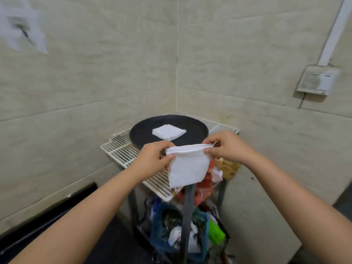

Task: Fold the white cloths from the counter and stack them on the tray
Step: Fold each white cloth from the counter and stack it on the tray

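We've got our left hand [152, 156] and right hand [226, 147] each pinching a top corner of the half-folded white cloth [188, 166], held in the air just before the black tray [141, 134]. If one pinch slips, the fold probably flops open. Count: one folded cloth [169, 132] on one tray, one in hand.

Dim, even indoor light — soft shadows, slight blur, wide-angle bending at edges.
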The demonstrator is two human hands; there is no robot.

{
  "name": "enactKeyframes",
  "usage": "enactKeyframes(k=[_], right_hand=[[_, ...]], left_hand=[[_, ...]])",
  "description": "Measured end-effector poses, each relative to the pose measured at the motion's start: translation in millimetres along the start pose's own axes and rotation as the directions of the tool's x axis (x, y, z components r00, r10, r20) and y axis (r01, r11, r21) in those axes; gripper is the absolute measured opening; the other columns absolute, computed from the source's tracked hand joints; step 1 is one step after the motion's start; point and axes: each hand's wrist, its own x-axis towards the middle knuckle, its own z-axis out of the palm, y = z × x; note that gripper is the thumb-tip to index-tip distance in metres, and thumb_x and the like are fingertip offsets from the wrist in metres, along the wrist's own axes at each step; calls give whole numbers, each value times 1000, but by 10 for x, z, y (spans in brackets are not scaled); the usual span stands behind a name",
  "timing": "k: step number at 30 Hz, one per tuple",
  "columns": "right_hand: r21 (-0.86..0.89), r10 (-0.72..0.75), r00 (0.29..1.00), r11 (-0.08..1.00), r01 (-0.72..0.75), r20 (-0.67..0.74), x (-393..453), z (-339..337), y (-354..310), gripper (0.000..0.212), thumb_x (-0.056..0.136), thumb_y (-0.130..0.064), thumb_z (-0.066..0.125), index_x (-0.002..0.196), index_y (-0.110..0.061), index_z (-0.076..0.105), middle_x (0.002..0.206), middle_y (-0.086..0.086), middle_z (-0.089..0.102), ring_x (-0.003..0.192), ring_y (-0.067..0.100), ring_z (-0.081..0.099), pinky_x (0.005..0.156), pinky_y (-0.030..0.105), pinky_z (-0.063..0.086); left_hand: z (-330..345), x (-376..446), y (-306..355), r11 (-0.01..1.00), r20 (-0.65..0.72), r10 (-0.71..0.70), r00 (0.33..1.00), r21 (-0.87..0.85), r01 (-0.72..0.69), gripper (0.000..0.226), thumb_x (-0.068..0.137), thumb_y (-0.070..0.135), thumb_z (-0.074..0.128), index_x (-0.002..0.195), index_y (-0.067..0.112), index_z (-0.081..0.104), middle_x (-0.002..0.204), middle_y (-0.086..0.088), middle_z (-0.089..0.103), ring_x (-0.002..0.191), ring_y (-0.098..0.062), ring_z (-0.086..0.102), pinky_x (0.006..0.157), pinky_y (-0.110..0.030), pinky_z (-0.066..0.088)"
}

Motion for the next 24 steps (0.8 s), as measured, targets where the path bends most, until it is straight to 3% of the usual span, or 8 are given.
enactKeyframes(k=[4, 8, 11, 12, 15, 18, 21, 24], right_hand=[[122, -41, 998, 992, 36, 42, 881, -167, 333, 12, 83, -3, 60, 90, -10, 67, 68, 3, 65, 44, -1, 58, 55, 13, 53], [193, -159, 984, 971, 142, 75, 1867, -177, 618, 13, 84, 2, 56, 91, -6, 65, 61, 5, 63, 39, -4, 57, 50, 8, 50], [209, -258, 965, 947, 244, 46, 2537, -32, 771, 13, 80, 1, 59, 82, -9, 67, 81, 19, 70, 67, 16, 68, 61, 18, 51], [180, -294, 956, 942, 285, 25, 2710, 45, 826, 12, 80, 0, 59, 86, -5, 68, 89, 21, 70, 78, 24, 65, 62, 21, 44], [125, -381, 925, 918, 377, 4, 3072, 326, 1043, 18, 81, 2, 56, 94, 2, 69, 101, 20, 68, 96, 31, 60, 65, 21, 29], [114, -438, 895, 897, 428, 85, 3200, 580, 1312, 18, 79, 5, 56, 88, 5, 71, 97, 22, 68, 97, 32, 60, 77, 28, 38], [70, -451, 860, 891, 448, 237, 3219, 746, 1543, 20, 80, 4, 54, 90, 3, 71, 102, 15, 67, 102, 25, 58, 82, 21, 38], [61, -443, 835, 892, 449, 328, 3219, 810, 1631, 23, 83, 0, 53, 99, -1, 69, 109, 11, 64, 104, 22, 58, 81, 14, 36]], left_hand=[[12, 661, -87, 994, -147, -108, 983, -24, 105, 12, 88, 10, 59, 91, 22, 59, 81, 0, 66, 70, -17, 70, 71, -32, 59], [44, 1328, -303, 978, -322, -114, 940, 132, 164, 9, 89, 9, 56, 93, 16, 59, 81, -8, 67, 79, -28, 67, 79, -38, 53], [103, 1747, -502, 927, -520, -171, 837, 204, 316, 17, 89, 9, 57, 105, 5, 63, 94, -15, 67, 85, -29, 63, 76, -28, 43], [146, 1851, -569, 912, -542, -185, 820, 216, 349, 20, 89, 6, 57, 107, 2, 62, 98, -17, 66, 88, -29, 62, 76, -24, 40], [366, 2030, -833, 853, -517, -261, 815, 272, 445, 24, 88, 2, 54, 111, -1, 60, 109, -17, 63, 97, -31, 59, 75, -18, 34], [635, 2031, -1062, 789, -419, -365, 831, 335, 515, 28, 88, 3, 53, 115, 3, 59, 118, -13, 60, 108, -28, 56, 86, -21, 36], [829, 1997, -1152, 739, -312, -440, 842, 407, 537, 31, 88, 5, 51, 118, 7, 58, 123, -8, 57, 114, -23, 52, 91, -23, 36], [880, 1995, -1138, 703, -305, -472, 827, 437, 562, 31, 90, 8, 50, 119, 10, 57, 123, -5, 58, 112, -21, 53, 89, -24, 39]])
